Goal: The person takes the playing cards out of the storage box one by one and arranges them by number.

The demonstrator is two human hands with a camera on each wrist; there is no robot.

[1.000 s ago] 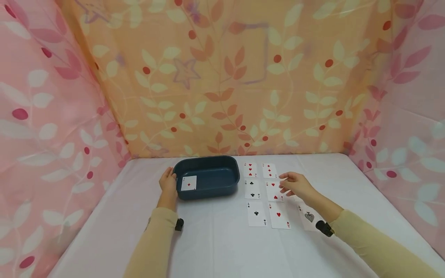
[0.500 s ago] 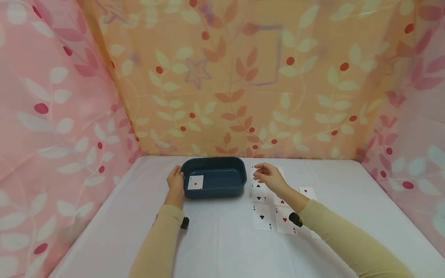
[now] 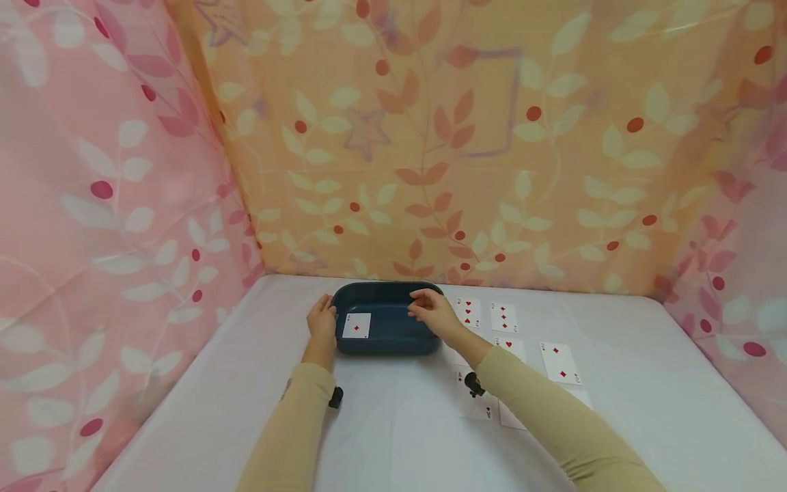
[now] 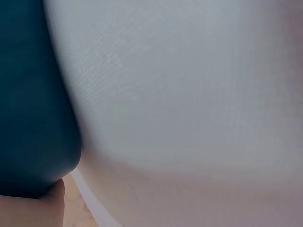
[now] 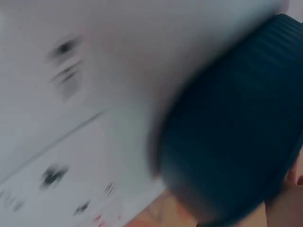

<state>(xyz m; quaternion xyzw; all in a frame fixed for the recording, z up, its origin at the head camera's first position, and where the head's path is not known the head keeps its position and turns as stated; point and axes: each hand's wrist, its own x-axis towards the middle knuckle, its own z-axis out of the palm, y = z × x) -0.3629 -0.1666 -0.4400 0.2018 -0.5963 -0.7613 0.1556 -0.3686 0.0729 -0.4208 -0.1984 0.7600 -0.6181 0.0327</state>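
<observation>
A dark blue rectangular dish [image 3: 387,346] sits on the white tabletop with an ace of diamonds card [image 3: 356,326] lying inside at its left. My left hand [image 3: 321,324] holds the dish by its left end; in the left wrist view a finger [image 4: 31,210] meets the dish's corner. Over the right end of the dish is my right hand [image 3: 436,316], fingers loosely bent, no card showing between them. Right of the dish lie a three of hearts [image 3: 468,313], three of diamonds [image 3: 504,318], two of hearts [image 3: 510,346], two of diamonds [image 3: 561,362] and ace of clubs [image 3: 472,408].
My right forearm [image 3: 522,396] covers parts of the card rows, including a card at the lower right [image 3: 581,398]. A patterned orange cloth [image 3: 393,137] stands behind the table [image 3: 381,424], with pink cloths on both sides.
My right hand has travelled left from above the cards to above the dish. My left hand stays at the dish's left end. The whole head view has shifted, moving the scene rightward.
</observation>
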